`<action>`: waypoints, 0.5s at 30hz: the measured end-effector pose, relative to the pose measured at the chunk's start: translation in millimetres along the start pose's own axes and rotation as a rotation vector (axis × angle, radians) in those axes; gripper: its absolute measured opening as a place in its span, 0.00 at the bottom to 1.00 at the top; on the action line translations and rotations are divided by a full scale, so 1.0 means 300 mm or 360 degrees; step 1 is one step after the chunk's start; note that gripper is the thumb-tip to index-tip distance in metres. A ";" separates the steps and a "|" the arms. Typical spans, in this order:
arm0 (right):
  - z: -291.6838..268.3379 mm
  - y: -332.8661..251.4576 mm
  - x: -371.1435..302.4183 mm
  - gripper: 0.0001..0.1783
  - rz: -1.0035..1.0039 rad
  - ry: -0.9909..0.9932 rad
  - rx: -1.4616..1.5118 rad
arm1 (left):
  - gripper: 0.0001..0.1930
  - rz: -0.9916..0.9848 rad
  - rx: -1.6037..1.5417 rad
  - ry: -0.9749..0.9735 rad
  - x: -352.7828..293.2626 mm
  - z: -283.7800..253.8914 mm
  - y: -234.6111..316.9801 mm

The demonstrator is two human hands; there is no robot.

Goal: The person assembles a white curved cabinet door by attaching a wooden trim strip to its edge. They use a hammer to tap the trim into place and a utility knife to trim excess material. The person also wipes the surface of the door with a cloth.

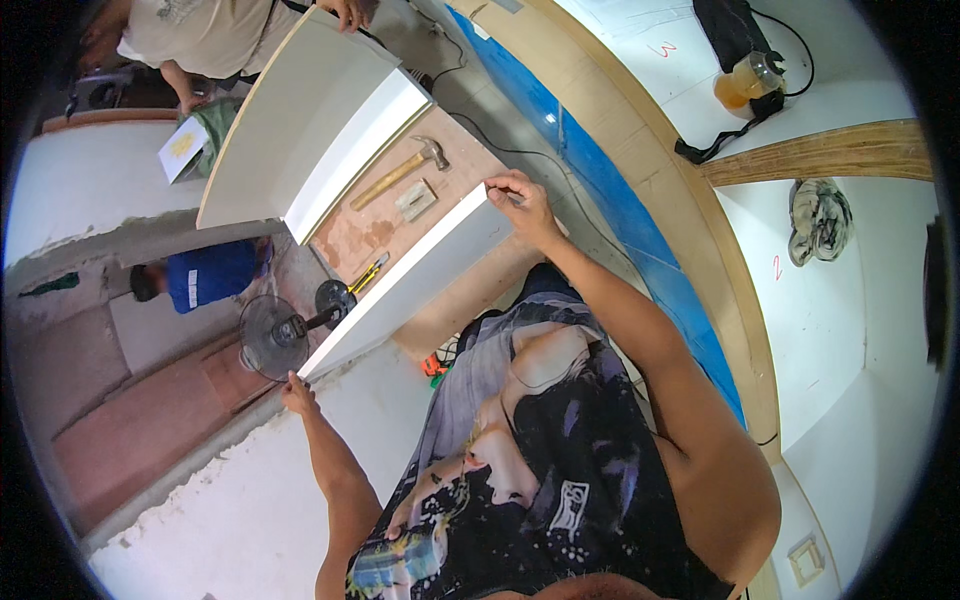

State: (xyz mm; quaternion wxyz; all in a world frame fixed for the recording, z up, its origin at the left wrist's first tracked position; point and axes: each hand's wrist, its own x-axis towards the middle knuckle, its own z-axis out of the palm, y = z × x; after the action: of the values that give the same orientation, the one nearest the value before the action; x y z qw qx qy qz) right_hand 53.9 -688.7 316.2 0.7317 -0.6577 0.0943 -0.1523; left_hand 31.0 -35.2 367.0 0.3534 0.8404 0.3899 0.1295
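Gripping white board (425,275), red digits (777,268) at right.

Left fingers (294,382), right fingers (510,183) grip white board (405,285) ends; hammer (398,173) beyond.

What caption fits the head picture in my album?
Left hand and right hand hold a white board at opposite ends, hammer nearby.

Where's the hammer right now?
Head view, upper centre: the hammer lies on the brown worktop, beside the small pale block, left of the right hand.
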 end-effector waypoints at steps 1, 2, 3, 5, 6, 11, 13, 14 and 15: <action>-0.008 0.022 0.016 0.19 0.0005 -0.0066 0.0026 | 0.23 -0.0005 0.0004 0.0006 -0.002 -0.002 0.001; -0.016 0.043 0.028 0.19 0.0010 -0.0130 0.0052 | 0.23 -0.0010 0.0009 0.0010 -0.003 -0.003 0.001; -0.020 0.057 0.027 0.20 0.0018 -0.0196 0.0078 | 0.23 -0.0018 0.0016 0.0015 -0.004 -0.009 -0.010; -0.006 0.085 0.009 0.21 0.0145 -0.0186 0.0135 | 0.23 -0.0015 -0.0042 -0.0009 0.002 -0.024 -0.021; -0.001 0.082 0.009 0.22 0.0203 -0.0186 0.0157 | 0.22 -0.0017 -0.0080 -0.0021 -0.002 -0.024 -0.025; -0.050 0.009 0.029 0.22 -0.0220 -0.0332 -0.0163 | 0.22 -0.0116 -0.0057 -0.0012 -0.009 -0.004 -0.011; -0.070 -0.022 0.043 0.21 -0.0323 -0.0421 -0.0278 | 0.23 -0.0144 -0.0017 -0.0028 -0.003 -0.005 0.002; -0.069 -0.029 0.048 0.20 -0.0356 -0.0454 -0.0365 | 0.23 -0.0149 0.0005 -0.0031 0.001 -0.006 0.009; -0.069 -0.035 0.050 0.19 -0.0389 -0.0487 -0.0456 | 0.23 -0.0155 0.0024 -0.0037 0.002 -0.002 0.012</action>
State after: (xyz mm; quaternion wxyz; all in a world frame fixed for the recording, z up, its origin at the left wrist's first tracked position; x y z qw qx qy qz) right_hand 60.0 -714.2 325.1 0.6128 -0.7767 -0.0773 -0.1235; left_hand 33.1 -36.0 370.0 0.3574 0.8245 0.4272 0.0994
